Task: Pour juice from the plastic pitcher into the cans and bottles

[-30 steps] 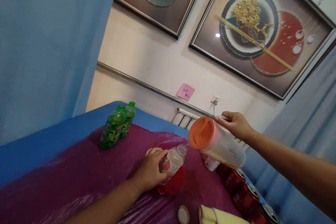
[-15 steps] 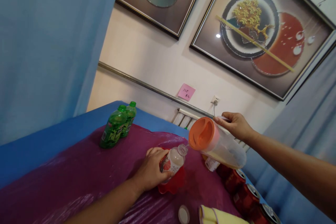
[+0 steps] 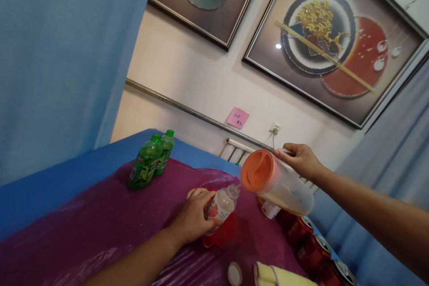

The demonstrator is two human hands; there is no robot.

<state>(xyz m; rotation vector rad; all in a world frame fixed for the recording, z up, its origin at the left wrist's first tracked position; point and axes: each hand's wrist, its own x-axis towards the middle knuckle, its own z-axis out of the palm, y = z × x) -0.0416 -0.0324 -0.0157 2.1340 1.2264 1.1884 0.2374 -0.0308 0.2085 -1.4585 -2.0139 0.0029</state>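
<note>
My left hand (image 3: 196, 216) is wrapped round a clear bottle (image 3: 221, 205) with a white and red label, tilted to the right over a red dish (image 3: 226, 234). The bottle's mouth is uncapped. My right hand (image 3: 300, 158) grips the handle of a clear pitcher (image 3: 288, 192) with an orange lid (image 3: 256, 170). The pitcher lies nearly on its side, its lid close to the bottle's mouth, with pale liquid inside. A thin trickle seems to show between them.
Two green bottles (image 3: 145, 163) stand at the left on the purple sheet (image 3: 100, 214). Red cans (image 3: 315, 250) line the right edge. Near the front lie a white cap (image 3: 234, 273) and a folded yellow cloth (image 3: 281, 275). A white container (image 3: 270, 209) is behind the pitcher.
</note>
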